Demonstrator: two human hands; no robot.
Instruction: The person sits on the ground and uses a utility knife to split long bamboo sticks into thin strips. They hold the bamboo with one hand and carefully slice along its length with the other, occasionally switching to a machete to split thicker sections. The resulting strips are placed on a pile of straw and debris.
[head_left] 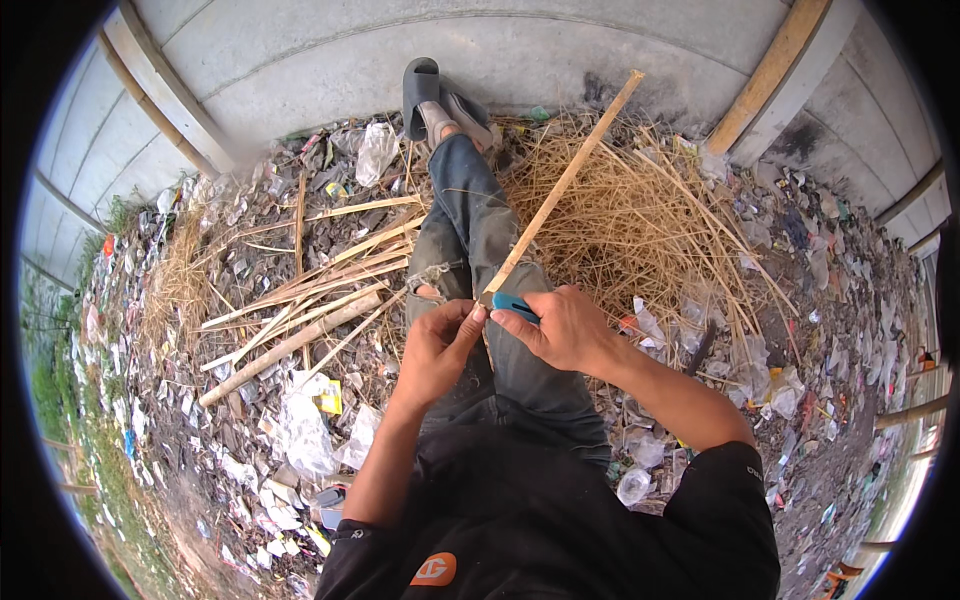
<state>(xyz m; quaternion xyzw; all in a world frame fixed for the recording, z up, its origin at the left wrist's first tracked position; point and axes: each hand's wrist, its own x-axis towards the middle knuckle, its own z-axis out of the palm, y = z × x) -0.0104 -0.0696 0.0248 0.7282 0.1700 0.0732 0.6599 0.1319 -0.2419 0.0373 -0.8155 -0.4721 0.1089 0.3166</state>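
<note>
Right now I see my left hand [437,345] pinching the near end of the bamboo strip [565,182] over my lap, steadying it, while my right hand [563,330] is closed around the blue-handled knife [514,307] against it.

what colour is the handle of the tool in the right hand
Blue: the tool handle shows between the fingers of the right hand, best seen in the head view.

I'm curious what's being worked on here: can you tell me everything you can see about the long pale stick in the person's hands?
The bamboo strip is long, thin, flat and pale tan, like split dry cane. It slants from the hands up and right, its far end over the straw pile. The left hand pinches its near end; the right hand sets a blue-handled knife against it, above the person's outstretched leg.
</note>
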